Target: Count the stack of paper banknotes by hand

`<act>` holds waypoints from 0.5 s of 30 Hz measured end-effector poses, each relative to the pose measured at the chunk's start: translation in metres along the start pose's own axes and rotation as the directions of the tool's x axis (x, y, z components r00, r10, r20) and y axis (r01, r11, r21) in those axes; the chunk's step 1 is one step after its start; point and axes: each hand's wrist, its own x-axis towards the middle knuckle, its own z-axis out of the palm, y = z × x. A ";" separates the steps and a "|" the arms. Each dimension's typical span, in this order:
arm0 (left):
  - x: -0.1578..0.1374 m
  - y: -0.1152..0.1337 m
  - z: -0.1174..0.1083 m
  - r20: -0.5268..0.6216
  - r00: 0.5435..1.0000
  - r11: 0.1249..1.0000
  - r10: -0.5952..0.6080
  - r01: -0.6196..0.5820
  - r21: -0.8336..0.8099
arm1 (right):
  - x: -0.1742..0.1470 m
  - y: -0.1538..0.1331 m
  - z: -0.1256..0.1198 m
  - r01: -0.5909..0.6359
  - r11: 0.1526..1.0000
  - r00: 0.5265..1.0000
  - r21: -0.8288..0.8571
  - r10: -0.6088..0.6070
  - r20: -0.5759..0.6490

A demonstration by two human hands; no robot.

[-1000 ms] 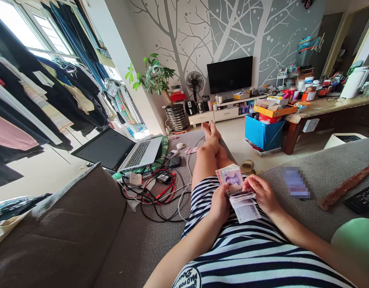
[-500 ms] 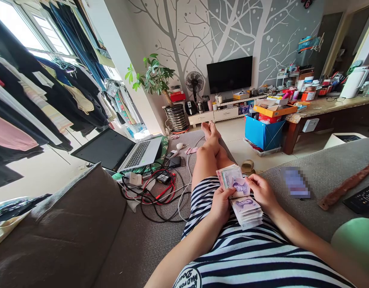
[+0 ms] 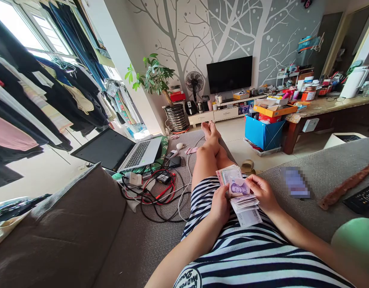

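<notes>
Head view shows both hands over a striped lap, sharing a stack of banknotes [image 3: 236,188]. Left hand [image 3: 219,204] grips the stack's near-left edge, thumb pressed on the top purple note. Right hand [image 3: 264,192] pinches the bent-over notes [image 3: 247,210] hanging just below its fingers. Beyond the left hand lie tangled cables [image 3: 154,192] and an open laptop [image 3: 121,150]; a remote [image 3: 362,200] sits well right of the right hand.

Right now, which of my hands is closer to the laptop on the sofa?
Left. The left hand holds the banknotes on the side toward the laptop; the right hand grips them from the far side.
</notes>
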 end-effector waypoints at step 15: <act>0.001 -0.002 -0.003 0.003 1.000 1.000 0.006 -0.006 0.016 | -0.002 -0.005 0.001 0.000 0.999 1.000 0.034 -0.001 0.021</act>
